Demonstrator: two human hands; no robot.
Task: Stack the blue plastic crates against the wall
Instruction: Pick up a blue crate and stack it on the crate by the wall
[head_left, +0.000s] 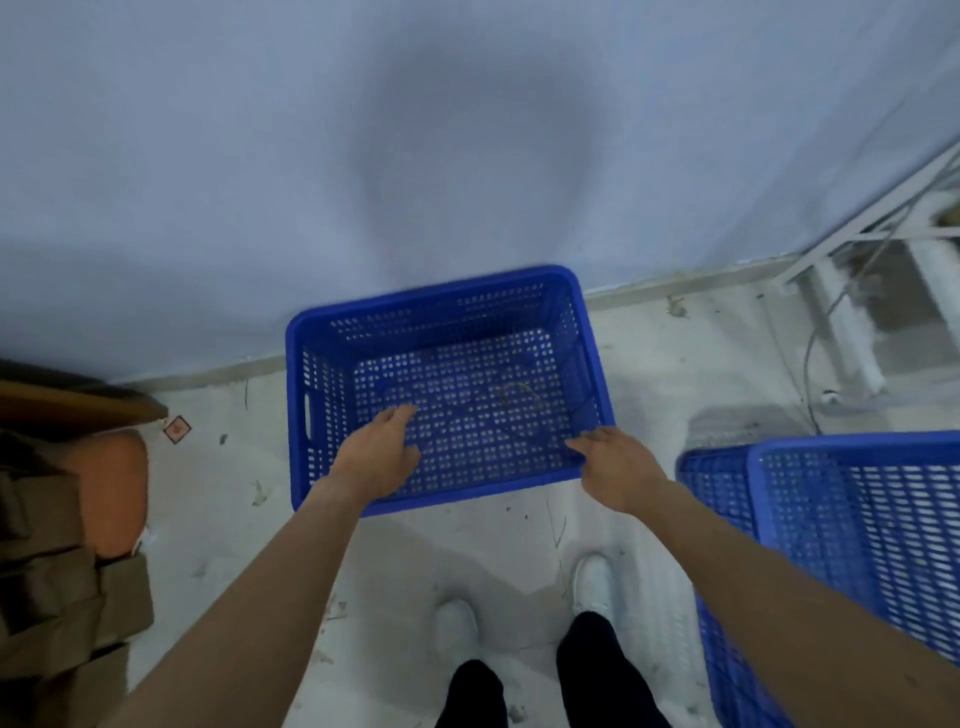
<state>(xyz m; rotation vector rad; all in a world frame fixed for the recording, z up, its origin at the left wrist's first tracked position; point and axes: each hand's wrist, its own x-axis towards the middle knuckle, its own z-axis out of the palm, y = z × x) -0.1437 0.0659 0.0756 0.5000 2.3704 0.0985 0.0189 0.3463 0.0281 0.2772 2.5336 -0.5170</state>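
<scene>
Hands reach forward and down over the near rim of a blue crate (447, 384) that sits on the floor (426, 561), its far rim touching or just short of the wall (363, 156). The left hand (379, 457) hangs over the crate's near wall, fingers loosely spread, gripping nothing. The right hand (615, 467) is at the near right corner, fingers apart; whether it touches the rim is unclear. The crate's long axis runs roughly along the wall, slightly skewed. More blue crates (831, 545) stand to the person's right, nearer the right hand, so the next pickup likely lies that way.
</scene>
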